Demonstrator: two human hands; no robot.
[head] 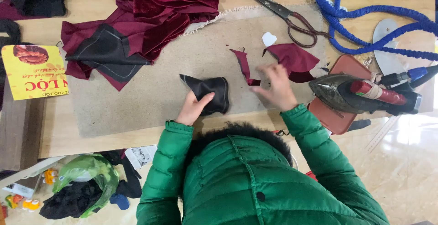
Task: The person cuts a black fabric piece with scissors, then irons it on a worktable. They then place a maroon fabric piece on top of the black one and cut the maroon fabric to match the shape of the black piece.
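Observation:
My left hand (194, 108) grips the near edge of a small black fabric piece (211, 92) lying on the brown felt mat (150, 97). My right hand (275, 88) hovers blurred over the mat with fingers spread, just right of a narrow dark red fabric strip (244, 65). A larger dark red cut piece (294, 58) lies beyond that hand. Green padded sleeves cover both arms.
A pile of dark red velvet (159, 10) with a black lining piece (107, 51) sits at the back left. Scissors (283, 13) lie at the back. An iron (365, 95) rests on a red stand at right, by a blue hose (365, 19). A yellow leaflet (34, 72) lies at left.

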